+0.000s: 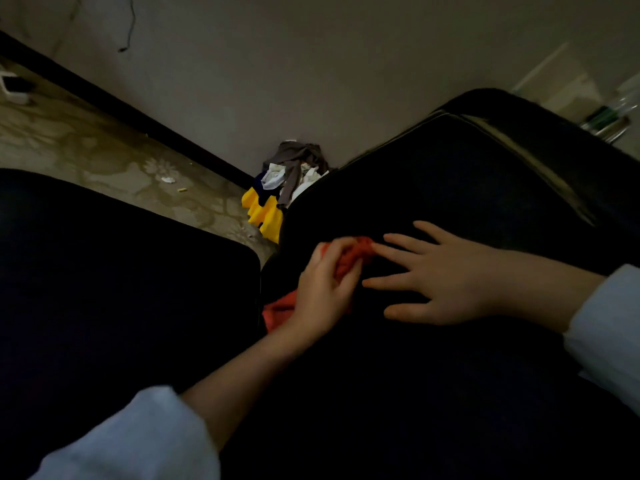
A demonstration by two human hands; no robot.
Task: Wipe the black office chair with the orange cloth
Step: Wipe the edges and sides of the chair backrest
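Left hand [322, 289] curled round the orange cloth [355, 255], right hand [445, 276] spread flat on the black chair [450, 181].

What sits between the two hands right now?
Head view: the bunched orange cloth, gripped by the left hand; the right hand rests flat on the black chair beside it.

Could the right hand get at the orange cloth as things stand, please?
Probably yes: the right hand lies flat beside the orange cloth, nothing between, though the left hand grips it.
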